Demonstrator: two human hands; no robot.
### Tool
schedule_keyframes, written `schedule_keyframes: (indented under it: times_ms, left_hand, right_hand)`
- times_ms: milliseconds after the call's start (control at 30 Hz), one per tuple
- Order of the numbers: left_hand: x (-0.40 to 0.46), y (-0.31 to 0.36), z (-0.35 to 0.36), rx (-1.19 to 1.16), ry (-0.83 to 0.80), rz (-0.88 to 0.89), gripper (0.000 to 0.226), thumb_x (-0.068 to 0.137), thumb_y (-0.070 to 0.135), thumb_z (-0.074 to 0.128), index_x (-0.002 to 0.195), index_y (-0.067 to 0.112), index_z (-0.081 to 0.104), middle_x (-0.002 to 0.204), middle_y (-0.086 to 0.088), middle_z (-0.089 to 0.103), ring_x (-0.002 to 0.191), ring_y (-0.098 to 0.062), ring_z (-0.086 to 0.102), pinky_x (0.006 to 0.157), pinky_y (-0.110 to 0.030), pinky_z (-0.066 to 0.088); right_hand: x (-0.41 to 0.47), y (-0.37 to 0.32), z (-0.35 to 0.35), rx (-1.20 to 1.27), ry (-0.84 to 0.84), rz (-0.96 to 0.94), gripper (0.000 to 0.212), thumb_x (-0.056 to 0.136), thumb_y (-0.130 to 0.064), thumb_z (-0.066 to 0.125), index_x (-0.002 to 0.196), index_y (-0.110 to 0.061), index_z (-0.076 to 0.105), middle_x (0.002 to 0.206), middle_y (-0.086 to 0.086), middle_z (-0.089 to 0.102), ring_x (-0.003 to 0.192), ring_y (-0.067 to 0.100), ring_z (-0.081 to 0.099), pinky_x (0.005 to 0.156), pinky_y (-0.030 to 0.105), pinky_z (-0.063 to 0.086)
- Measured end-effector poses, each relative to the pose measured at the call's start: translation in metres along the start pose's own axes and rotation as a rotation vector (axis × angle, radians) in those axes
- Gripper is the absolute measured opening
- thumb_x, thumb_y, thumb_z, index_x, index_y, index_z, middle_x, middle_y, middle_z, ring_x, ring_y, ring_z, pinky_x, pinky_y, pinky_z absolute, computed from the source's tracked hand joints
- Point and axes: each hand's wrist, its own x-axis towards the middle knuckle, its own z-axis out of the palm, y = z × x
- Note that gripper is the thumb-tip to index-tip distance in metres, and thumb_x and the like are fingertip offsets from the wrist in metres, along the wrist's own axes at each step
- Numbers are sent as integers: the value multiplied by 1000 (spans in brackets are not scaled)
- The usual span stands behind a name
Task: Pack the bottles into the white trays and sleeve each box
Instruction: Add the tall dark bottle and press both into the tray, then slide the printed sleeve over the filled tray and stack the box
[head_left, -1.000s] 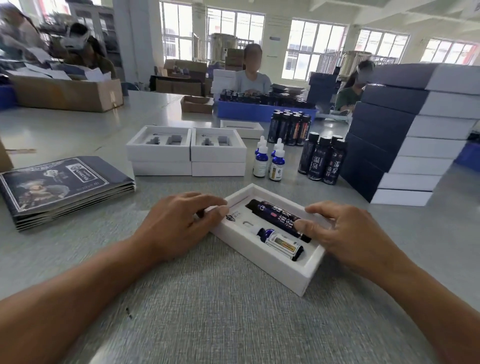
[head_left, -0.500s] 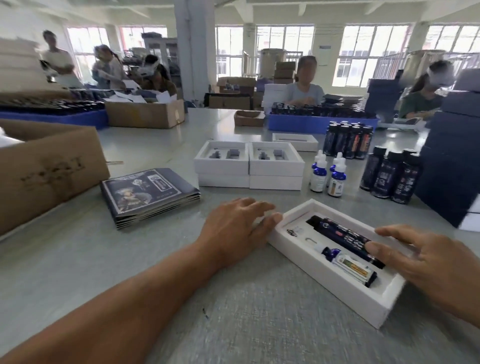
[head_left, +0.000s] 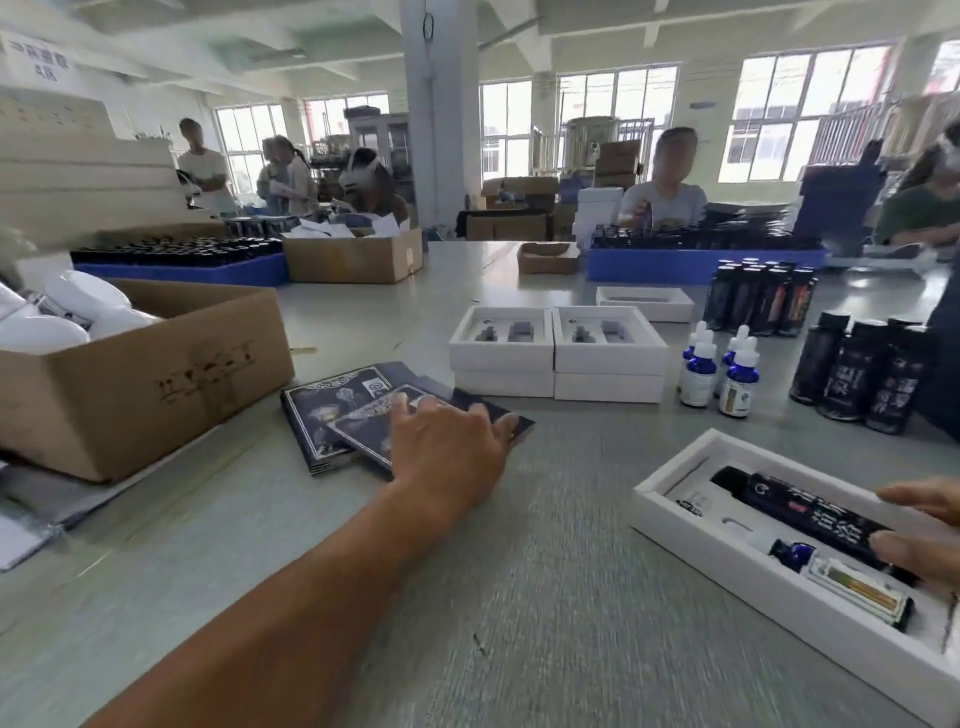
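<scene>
Left hand (head_left: 447, 447), fingers spread flat, presses the top dark printed sleeve (head_left: 387, 421) off its stack, apparently to slide it free; right hand (head_left: 922, 530), relaxed and unclenched, steadies the white tray (head_left: 691, 525) holding the black bottle (head_left: 800, 512) and dropper bottle (head_left: 841, 579).

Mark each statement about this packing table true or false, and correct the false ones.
1. The left hand rests on the top sheet of the stack of dark printed sleeves. True.
2. The nearest white tray is empty. False: a long dark bottle and a small blue bottle lie in it.
3. The small dropper bottles beyond it lie on their sides. False: they stand upright.
4. The right hand touches the long dark bottle. True.
5. The cardboard box stands left of the sleeves. True.
</scene>
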Motion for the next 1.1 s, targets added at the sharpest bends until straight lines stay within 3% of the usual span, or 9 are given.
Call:
schedule_keyframes:
  times_ms: [133, 200, 300, 367, 533, 633, 833, 933, 1100]
  left_hand:
    - [-39, 56, -9, -264, 77, 359, 49, 104, 54, 20, 121, 33, 61, 103, -4, 72, 97, -29, 66, 88, -46, 47]
    - [-47, 67, -7, -367, 40, 426, 46, 102, 54, 22, 129, 39, 56, 110, 2, 72, 101, -24, 64, 90, -43, 48]
    - [-39, 60, 1, -393, 16, 366, 52, 100, 59, 28, 142, 35, 47, 142, 5, 56, 130, -18, 49, 107, -40, 37]
    - [-29, 45, 6, -273, 35, 258, 58, 98, 63, 29, 146, 32, 41, 152, 1, 44, 138, -21, 40, 112, -43, 32]
    - [-11, 19, 12, -167, 19, 50, 68, 92, 73, 29, 137, 27, 50, 130, -4, 63, 117, -25, 58, 97, -43, 44]
    - [-10, 17, 11, -256, 46, 26, 61, 92, 71, 38, 135, 30, 53, 118, -2, 70, 106, -24, 64, 87, -40, 47]
    - [-5, 16, 6, -697, 152, 36, 42, 94, 48, 60, 132, 32, 57, 111, 5, 71, 89, -13, 67, 77, -33, 58]
    - [-3, 15, 4, -1152, 195, 40, 36, 92, 26, 68, 127, 26, 63, 110, 13, 68, 86, -2, 68, 66, -12, 55]
    - [-2, 17, -8, -1721, 138, -64, 23, 88, 9, 71, 107, 21, 72, 98, 4, 77, 88, -11, 73, 65, -22, 58]
  right_hand:
    - [-26, -40, -21, -77, -85, -65, 80, 52, -88, 70, 124, -56, 57, 111, -31, 67, 94, -1, 69, 74, 43, 60]
    - [-46, -73, -35, -124, -119, -97, 73, 54, -90, 67, 120, -60, 56, 108, -37, 65, 93, 2, 69, 71, 44, 61]
    - [-67, -111, -44, -149, -106, -151, 60, 49, -96, 58, 104, -72, 55, 95, -45, 62, 84, -5, 63, 68, 26, 48]
    - [-78, -130, -46, -107, -94, -169, 53, 49, -96, 57, 95, -72, 57, 87, -37, 65, 84, -6, 59, 67, 25, 43]
    - [-87, -146, -45, -163, -122, -170, 76, 55, -75, 62, 120, -36, 65, 104, -15, 64, 91, 5, 60, 76, 33, 43]
    - [-91, -151, -45, -175, -124, -148, 81, 56, -74, 61, 124, -31, 64, 110, -12, 65, 95, 10, 60, 80, 34, 42]
    - [-92, -153, -45, -189, -87, -133, 84, 56, -75, 59, 125, -29, 65, 107, -14, 60, 97, 11, 57, 83, 34, 40]
    - [-92, -154, -45, -176, -86, -117, 87, 53, -77, 58, 125, -29, 65, 111, -10, 62, 98, 13, 57, 84, 34, 40]
    - [-92, -156, -45, -170, -89, -106, 87, 53, -77, 56, 126, -30, 64, 107, -13, 58, 98, 12, 56, 84, 34, 39]
